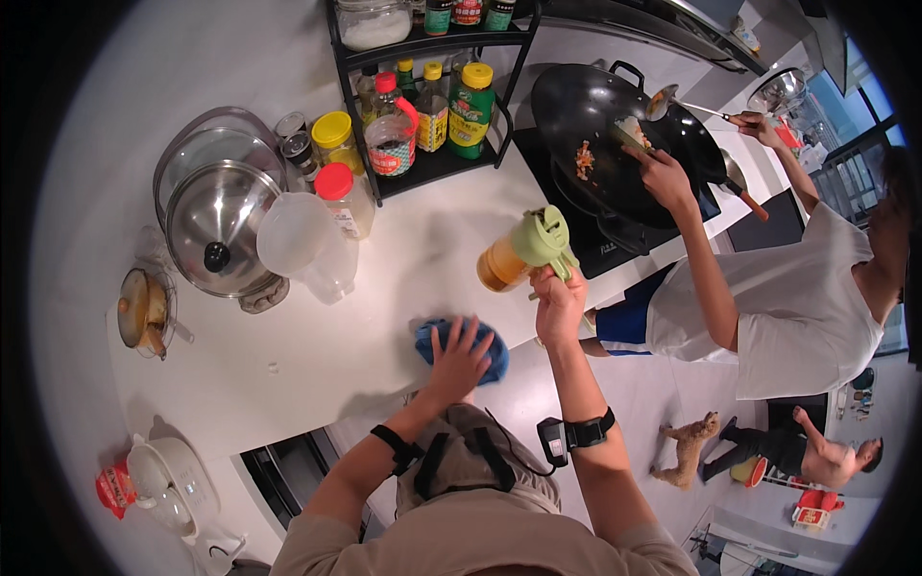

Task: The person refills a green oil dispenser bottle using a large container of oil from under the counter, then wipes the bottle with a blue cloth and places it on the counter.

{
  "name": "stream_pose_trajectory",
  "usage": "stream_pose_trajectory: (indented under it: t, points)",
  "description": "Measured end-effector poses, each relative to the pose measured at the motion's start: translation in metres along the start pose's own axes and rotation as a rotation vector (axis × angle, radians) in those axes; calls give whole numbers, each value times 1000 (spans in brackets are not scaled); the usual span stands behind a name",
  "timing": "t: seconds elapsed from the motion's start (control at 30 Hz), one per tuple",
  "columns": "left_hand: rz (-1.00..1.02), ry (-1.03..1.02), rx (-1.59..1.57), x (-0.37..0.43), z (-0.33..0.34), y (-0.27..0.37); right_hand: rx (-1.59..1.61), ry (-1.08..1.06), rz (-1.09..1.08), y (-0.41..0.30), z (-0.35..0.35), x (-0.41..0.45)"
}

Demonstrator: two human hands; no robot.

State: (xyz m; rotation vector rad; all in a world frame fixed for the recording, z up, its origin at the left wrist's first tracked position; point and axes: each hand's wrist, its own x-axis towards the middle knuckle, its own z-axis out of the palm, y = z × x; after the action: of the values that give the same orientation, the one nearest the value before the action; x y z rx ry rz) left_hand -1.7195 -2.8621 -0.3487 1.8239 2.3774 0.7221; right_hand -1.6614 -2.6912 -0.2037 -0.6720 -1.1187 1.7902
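My left hand (459, 360) lies flat, fingers spread, on a folded blue cloth (497, 358), pressing it against the front edge of the white countertop (346, 374). With my right hand (560, 306) I grip the green handle of an oil pitcher (515, 252). The pitcher has a green lid and amber liquid inside; it is tilted and held above the counter near the cooktop. Part of the cloth is hidden under my left hand.
A co-worker in a white shirt (799, 302) holds a ladle (663, 103) over a wok (576, 101) at right. A black condiment rack (439, 180), a steel lid (216, 209) and a translucent plastic jug (317, 245) stand behind. A dog (686, 446) and another person (821, 453) are on the floor side.
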Motion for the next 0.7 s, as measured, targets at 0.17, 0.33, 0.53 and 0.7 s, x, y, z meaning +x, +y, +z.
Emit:
stream_pose_trajectory:
  t: [0.17,0.33,0.53,0.7]
  points:
    - [84,-130,36,20,30,-18,-43,37,-9,2,-36,-3]
    - [-75,-117,105,115,38,-61,-19,101,20,6,-49,-10]
    - [-171,1,238,189,55,-117,-55,112,66,18,-45,-20]
    - [-197,54,163,150,53,-99,17,93,54,13,-57,-19]
